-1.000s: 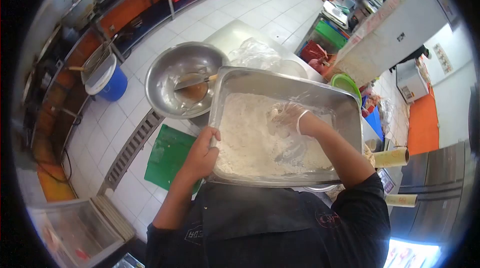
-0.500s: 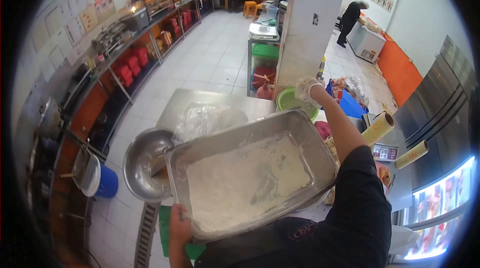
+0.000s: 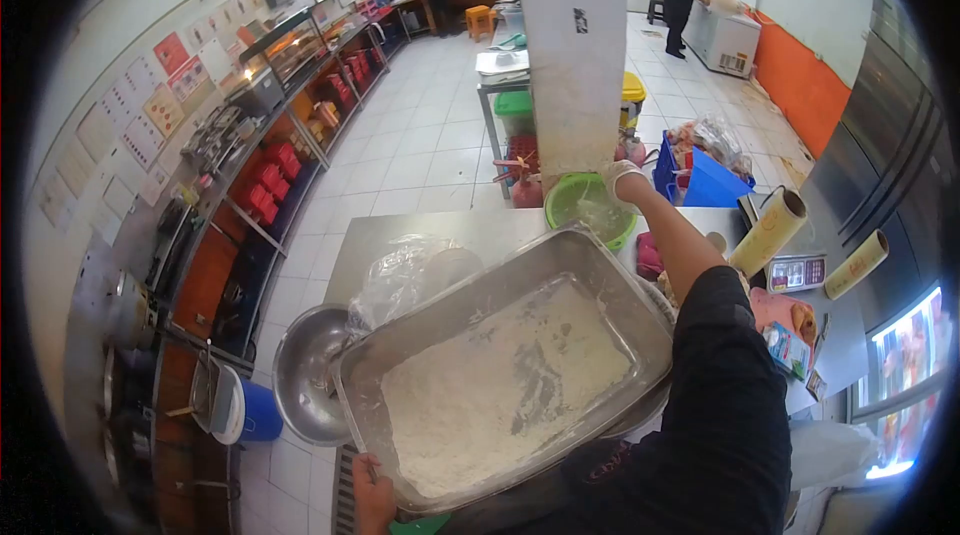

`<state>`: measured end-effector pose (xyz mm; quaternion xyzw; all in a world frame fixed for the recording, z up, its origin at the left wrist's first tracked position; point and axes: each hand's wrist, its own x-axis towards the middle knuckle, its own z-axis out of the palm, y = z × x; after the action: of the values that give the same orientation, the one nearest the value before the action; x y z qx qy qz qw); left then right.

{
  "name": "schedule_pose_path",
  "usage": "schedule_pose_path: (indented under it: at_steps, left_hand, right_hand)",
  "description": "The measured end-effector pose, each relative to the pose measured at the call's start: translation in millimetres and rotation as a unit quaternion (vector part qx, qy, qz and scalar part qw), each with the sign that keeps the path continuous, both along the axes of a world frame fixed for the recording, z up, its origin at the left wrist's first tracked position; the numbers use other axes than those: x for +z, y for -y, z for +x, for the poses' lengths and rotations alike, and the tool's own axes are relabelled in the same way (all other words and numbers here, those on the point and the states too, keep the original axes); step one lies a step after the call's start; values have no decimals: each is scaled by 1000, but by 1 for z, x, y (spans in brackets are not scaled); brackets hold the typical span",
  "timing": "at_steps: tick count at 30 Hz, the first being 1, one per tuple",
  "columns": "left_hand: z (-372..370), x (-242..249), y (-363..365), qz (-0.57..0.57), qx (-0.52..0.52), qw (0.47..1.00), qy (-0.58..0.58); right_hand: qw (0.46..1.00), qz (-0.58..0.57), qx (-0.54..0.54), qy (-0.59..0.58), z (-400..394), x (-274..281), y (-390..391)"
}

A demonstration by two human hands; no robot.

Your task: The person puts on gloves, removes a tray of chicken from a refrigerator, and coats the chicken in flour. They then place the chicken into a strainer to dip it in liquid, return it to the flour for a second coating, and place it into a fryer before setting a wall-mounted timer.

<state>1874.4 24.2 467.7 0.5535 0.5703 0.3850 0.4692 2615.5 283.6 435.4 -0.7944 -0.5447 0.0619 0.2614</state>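
Note:
A deep rectangular metal pan (image 3: pixel 480 405) holding a layer of white flour-like powder lies tilted across the front of me. My left hand (image 3: pixel 374 497) is closed on its near left corner. My right hand (image 3: pixel 624 183), in a clear plastic glove, reaches past the pan's far right corner to the rim of a green basin (image 3: pixel 562 197). Its fingers are mostly hidden. Something pale and translucent lies inside the basin. Left of the pan is a round steel bowl (image 3: pixel 300 360), and behind the pan is a clear plastic bag (image 3: pixel 395 280).
On the right of the metal table (image 3: pixel 375 235) are two film rolls (image 3: pixel 770 235), (image 3: pixel 857 265) and a scale (image 3: pixel 796 273). A pillar (image 3: pixel 572 55) rises behind the basin. A blue bucket (image 3: pixel 262 410) stands at left. Two people are in the background.
My right hand has lowered toward the green basin's rim. The view has shifted, showing more of the right side of the table. My left hand stays on the pan's corner.

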Motion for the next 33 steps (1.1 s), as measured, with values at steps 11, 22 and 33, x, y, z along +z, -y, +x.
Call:
schedule_pose_path:
  at_steps: [11,22,33]
  left_hand:
    - [-10,-19,4,11,24,999,44]
    - [-7,-14,1,13,11,1000,21]
    - [-9,-20,6,46,7,999,-4]
  right_hand:
    - [916,-250,-144,-279,-56,-24,120]
    - [807,-81,-207,-547,-58,-52,79]
    - [988,-122,-75,53,-76,-24,108]
